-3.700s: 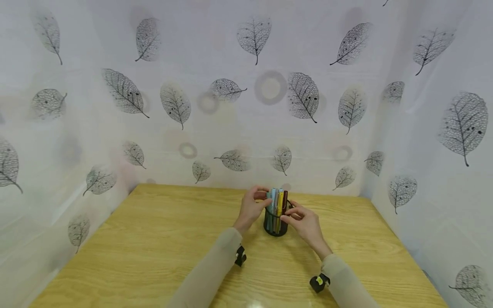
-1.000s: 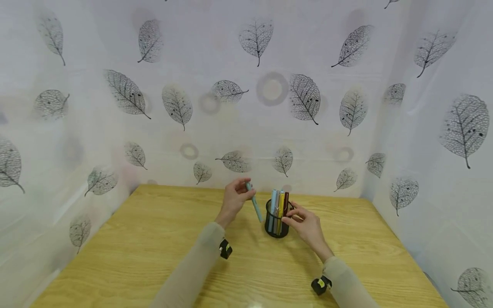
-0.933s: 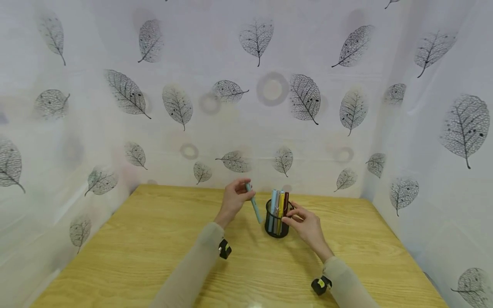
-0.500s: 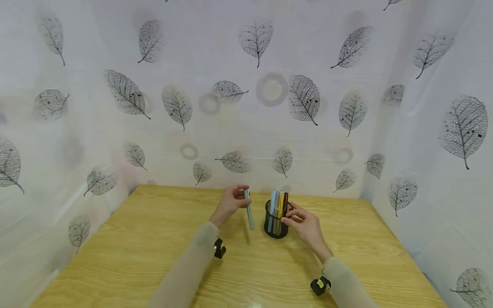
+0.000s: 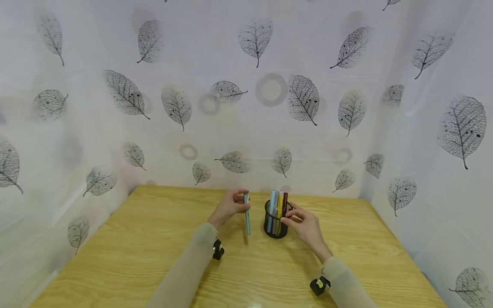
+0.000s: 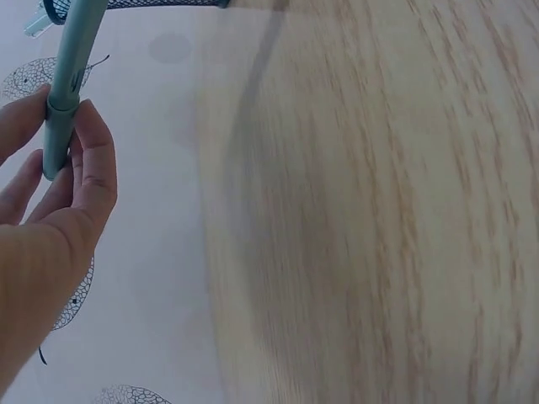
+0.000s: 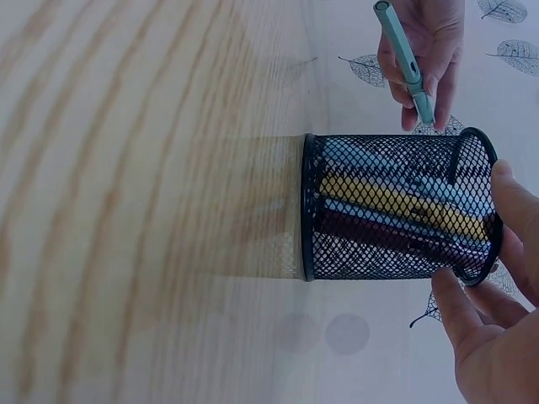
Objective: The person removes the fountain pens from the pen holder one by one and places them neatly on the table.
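Note:
My left hand pinches a teal pen between thumb and fingers near its upper end. The pen stands nearly upright, its lower end close over the table, left of a black mesh pen holder. In the left wrist view the thumb and fingertips wrap the teal pen. My right hand grips the holder's rim from the right, thumb and fingers on either side of it. Light blue, grey, yellow and dark red pens stand inside the holder, seen through the mesh in the right wrist view.
The wooden table reaches back to a white curtain printed with grey leaves, which also hangs along both sides. A black wrist camera sits at the left sleeve, another camera at the right.
The left hand has drawn the teal pen out of the holder, carried it left and lowered it, turning it from tilted to nearly upright. The right hand has stayed at the rim.

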### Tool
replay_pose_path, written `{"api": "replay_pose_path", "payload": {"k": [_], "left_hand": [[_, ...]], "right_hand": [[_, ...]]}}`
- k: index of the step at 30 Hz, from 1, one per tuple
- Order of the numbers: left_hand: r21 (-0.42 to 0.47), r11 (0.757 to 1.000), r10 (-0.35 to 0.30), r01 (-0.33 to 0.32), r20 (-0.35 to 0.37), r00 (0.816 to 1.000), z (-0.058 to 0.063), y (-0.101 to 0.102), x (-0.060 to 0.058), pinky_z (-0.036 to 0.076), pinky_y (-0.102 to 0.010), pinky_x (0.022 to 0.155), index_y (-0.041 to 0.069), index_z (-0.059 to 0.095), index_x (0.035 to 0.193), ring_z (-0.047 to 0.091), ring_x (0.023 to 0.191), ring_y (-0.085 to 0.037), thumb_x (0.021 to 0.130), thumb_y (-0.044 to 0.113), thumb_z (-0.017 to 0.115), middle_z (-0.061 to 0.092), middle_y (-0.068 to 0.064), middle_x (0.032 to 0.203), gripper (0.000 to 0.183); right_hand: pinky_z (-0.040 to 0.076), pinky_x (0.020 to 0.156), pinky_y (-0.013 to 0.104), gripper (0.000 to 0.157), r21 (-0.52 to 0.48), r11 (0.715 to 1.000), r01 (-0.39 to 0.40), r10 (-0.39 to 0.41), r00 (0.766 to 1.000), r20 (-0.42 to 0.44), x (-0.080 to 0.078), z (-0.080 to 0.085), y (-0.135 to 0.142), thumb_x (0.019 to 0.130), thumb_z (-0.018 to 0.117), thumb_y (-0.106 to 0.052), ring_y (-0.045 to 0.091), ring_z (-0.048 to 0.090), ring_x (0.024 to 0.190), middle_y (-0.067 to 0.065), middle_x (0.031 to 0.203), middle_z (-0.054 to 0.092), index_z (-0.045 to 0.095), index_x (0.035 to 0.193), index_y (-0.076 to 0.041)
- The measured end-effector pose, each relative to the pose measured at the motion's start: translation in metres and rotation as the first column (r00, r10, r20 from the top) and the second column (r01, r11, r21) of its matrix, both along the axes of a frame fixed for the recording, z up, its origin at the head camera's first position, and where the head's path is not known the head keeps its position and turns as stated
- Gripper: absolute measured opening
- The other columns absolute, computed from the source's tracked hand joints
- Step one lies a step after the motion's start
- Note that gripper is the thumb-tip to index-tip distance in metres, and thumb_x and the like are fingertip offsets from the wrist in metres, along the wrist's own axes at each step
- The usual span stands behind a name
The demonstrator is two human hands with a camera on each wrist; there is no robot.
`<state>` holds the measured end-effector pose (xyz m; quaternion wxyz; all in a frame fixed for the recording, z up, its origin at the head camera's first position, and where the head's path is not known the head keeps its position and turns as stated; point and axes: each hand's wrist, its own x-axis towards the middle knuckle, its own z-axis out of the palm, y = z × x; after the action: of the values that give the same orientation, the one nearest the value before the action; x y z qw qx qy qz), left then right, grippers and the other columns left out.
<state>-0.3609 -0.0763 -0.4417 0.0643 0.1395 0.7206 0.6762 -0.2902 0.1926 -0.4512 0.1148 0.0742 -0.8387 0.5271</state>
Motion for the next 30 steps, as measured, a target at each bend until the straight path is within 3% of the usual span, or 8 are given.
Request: {"api": "replay_pose_path", "payload": {"k": [6,12,18,24,30], "left_hand": [[-0.068,0.997,-0.027,0.026,-0.007,1.0,-0.007,0.001,-0.001,0.06,-0.037,0.082,-0.001,0.047,0.142,0.069,0.095,-0.027,0.086,-0.007,0.069,0.06,-0.033,0.121,0.06],[-0.131,0.99,-0.055,0.06,0.039,0.998,-0.015,-0.002,-0.002,0.06,-0.047,0.082,0.0,0.046,0.143,0.069,0.097,-0.038,0.087,-0.006,0.068,0.055,-0.036,0.128,0.061],[-0.174,0.982,-0.06,0.072,0.073,0.996,-0.021,-0.005,-0.006,0.061,-0.042,0.079,-0.002,0.046,0.141,0.07,0.089,-0.029,0.085,-0.005,0.071,0.059,-0.033,0.124,0.061],[-0.329,0.943,-0.03,0.048,0.061,0.998,-0.026,-0.007,-0.009,0.059,-0.035,0.077,-0.001,0.053,0.136,0.067,0.084,-0.02,0.083,0.002,0.076,0.066,-0.02,0.108,0.058],[-0.283,0.956,-0.044,0.079,0.126,0.991,-0.027,-0.006,-0.009,0.061,-0.039,0.075,-0.003,0.049,0.138,0.069,0.079,-0.021,0.084,-0.003,0.073,0.063,-0.024,0.113,0.059]], "right_hand": [[0.057,0.092,0.035,0.023,-0.006,1.0,-0.003,0.003,1.0,0.014,-0.001,-0.002,0.002,0.082,0.08,-0.027,0.033,0.062,0.119,0.009,0.147,0.05,0.073,0.096,-0.009],[0.057,0.091,0.036,0.023,-0.001,1.0,0.003,-0.003,1.0,0.007,-0.001,-0.001,0.002,0.082,0.08,-0.027,0.035,0.062,0.118,0.012,0.147,0.05,0.073,0.095,-0.009],[0.057,0.091,0.037,0.023,-0.005,1.0,0.009,-0.009,1.0,0.011,-0.001,-0.001,0.002,0.083,0.08,-0.026,0.035,0.062,0.118,0.012,0.147,0.05,0.073,0.095,-0.008],[0.057,0.091,0.035,0.023,-0.013,1.0,0.0,0.0,1.0,0.022,-0.001,-0.002,0.001,0.083,0.08,-0.026,0.034,0.061,0.119,0.012,0.148,0.049,0.072,0.095,-0.008],[0.057,0.092,0.036,0.023,0.012,1.0,0.007,-0.008,1.0,0.017,0.001,0.002,-0.001,0.083,0.079,-0.027,0.034,0.062,0.119,0.011,0.148,0.049,0.073,0.095,-0.009]]}}
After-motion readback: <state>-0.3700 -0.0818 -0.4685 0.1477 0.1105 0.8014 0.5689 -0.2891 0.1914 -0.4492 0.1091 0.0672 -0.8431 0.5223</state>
